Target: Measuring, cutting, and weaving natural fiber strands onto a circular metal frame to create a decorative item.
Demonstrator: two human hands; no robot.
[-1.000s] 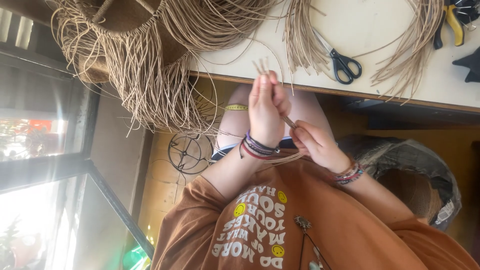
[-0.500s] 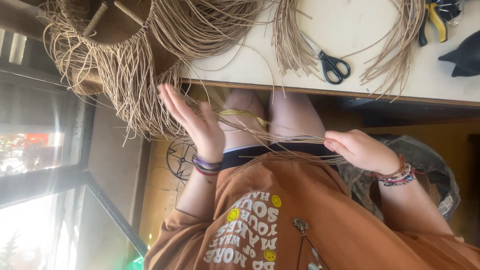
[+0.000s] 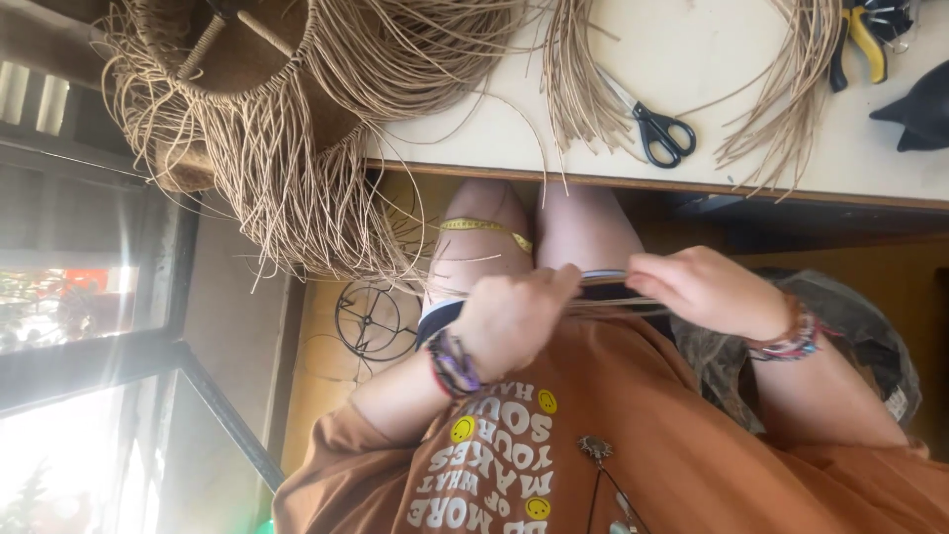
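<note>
My left hand (image 3: 514, 318) is closed in a fist around a few thin tan fibre strands (image 3: 613, 293) stretched level above my lap. My right hand (image 3: 700, 289) pinches the same strands a short way to the right. Both wrists carry beaded bracelets. The strands run between the two hands, just over my orange printed shirt (image 3: 593, 435). A half-woven fibre piece on a dark frame (image 3: 247, 69), with many loose ends hanging off it, sits at the table's left end above my left hand.
The pale table (image 3: 692, 59) holds black-handled scissors (image 3: 660, 131), bundles of loose strands (image 3: 781, 89), yellow-handled pliers (image 3: 858, 40) and a black object (image 3: 919, 109). A yellow measuring tape (image 3: 484, 226) lies over my knee. A round wire frame (image 3: 376, 318) lies on the floor. A window is left.
A second ago both hands were pressed together and raised. They then spread wide apart along the strands. Now my left hand has closed into a fist near the right hand.
</note>
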